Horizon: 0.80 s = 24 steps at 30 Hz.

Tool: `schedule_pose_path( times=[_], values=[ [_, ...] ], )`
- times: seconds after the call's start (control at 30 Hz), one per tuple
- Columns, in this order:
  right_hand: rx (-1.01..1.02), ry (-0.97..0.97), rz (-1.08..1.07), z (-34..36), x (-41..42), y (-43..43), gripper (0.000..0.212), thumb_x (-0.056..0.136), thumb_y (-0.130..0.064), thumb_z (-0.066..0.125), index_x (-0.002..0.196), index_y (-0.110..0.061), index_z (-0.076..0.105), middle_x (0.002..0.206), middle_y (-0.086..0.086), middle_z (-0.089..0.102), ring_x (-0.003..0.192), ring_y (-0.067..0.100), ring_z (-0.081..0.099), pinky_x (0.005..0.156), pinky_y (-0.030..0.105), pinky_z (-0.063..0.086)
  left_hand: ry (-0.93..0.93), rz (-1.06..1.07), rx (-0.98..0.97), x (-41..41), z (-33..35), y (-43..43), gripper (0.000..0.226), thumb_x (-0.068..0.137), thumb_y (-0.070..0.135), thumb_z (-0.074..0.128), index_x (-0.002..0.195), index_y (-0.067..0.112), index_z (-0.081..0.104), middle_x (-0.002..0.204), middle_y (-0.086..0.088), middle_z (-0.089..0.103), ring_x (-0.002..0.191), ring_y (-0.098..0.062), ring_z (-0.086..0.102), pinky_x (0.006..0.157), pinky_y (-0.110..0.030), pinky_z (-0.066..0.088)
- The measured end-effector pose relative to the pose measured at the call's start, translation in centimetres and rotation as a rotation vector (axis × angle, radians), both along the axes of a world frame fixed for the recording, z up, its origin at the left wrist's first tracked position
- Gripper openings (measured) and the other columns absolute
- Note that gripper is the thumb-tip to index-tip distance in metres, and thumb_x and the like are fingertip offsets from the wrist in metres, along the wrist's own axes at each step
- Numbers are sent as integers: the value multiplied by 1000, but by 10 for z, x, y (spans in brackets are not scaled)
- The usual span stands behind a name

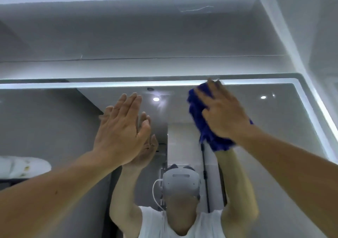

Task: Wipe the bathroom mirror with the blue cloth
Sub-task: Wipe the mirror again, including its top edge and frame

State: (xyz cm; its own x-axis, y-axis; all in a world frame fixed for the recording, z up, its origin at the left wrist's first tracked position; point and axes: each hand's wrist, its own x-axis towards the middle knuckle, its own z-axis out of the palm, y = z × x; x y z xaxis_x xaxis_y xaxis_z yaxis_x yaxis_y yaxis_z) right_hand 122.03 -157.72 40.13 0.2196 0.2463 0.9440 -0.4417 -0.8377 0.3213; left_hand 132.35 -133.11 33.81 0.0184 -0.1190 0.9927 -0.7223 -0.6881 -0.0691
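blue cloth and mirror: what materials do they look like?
Blue cloth: soft, shaggy fabric, likely microfibre or chenille; its edges look tufted and matte. Mirror: glossy glass, reflecting the person and ceiling lights, with a frosted lit band along its edge.

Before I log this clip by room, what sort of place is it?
Most likely a bathroom. A large wall mirror with a lit strip along its edge fills the view, its reflection shows pale wall tiles behind the person, and the right hand presses a blue cloth flat against the glass.
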Motion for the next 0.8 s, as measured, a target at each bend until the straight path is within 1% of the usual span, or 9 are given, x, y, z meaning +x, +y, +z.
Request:
schedule_pose_path(
  times=[0.17,0.3,0.43,0.57,0.63,0.67,0.73,0.77,0.8],
  values=[
    [397,-171,143,43,20,43,57,97,-27,25,152,-28,13,161,6,-9,146,33,-9,116,47,10,-7,-16,27,9,-7,19,73,89,52,17,156,26,6,163,12,1,147,0,-11,120,-30,-7],
    [240,-130,137,48,48,98,56,95,-27,26,150,-24,18,161,9,-3,146,36,-5,114,48,16,-39,-28,-3,16,-8,42,72,89,50,21,156,26,10,163,12,5,147,0,-7,121,-31,-3],
    [105,6,207,18,80,137,59,96,-25,29,152,-28,11,161,3,-10,146,30,-13,116,48,6,-44,-72,-42,22,-5,52,71,90,48,22,156,26,10,163,10,7,147,1,-6,120,-28,-4],
    [230,194,370,6,66,150,55,98,-31,23,152,-26,15,161,1,-13,146,27,-16,115,47,3,-20,-204,-49,12,-6,39,68,92,45,19,156,23,12,163,6,10,141,6,-3,115,-21,-4],
    [494,296,644,6,48,154,52,101,-32,28,152,-27,18,162,-1,-8,147,26,-2,117,45,8,-44,-283,-4,2,-6,25,64,96,42,20,155,20,16,162,2,17,145,0,6,120,-26,3],
    [685,327,890,5,39,156,52,101,-35,30,152,-29,21,162,-2,2,145,21,17,116,33,18,-50,-317,35,-3,-4,18,60,98,39,22,155,19,21,161,-1,24,147,-5,14,122,-30,10],
    [957,416,1266,-1,21,156,47,100,-36,34,145,-21,40,143,0,45,109,5,59,87,8,42,-12,-312,129,-12,4,4,49,104,31,25,150,15,33,154,-5,37,141,-15,32,118,-35,24],
    [1009,456,1339,-4,13,155,47,99,-33,36,141,-13,46,129,0,56,97,6,64,78,11,47,34,-271,161,-16,8,-2,45,105,28,28,146,12,37,151,-8,40,138,-19,36,116,-35,27],
    [1037,467,1393,-7,7,151,48,98,-30,38,138,-6,47,124,3,58,103,14,64,85,19,49,90,-230,166,-21,13,-9,43,105,26,31,142,8,39,149,-12,41,136,-23,35,113,-36,27]
  ],
)
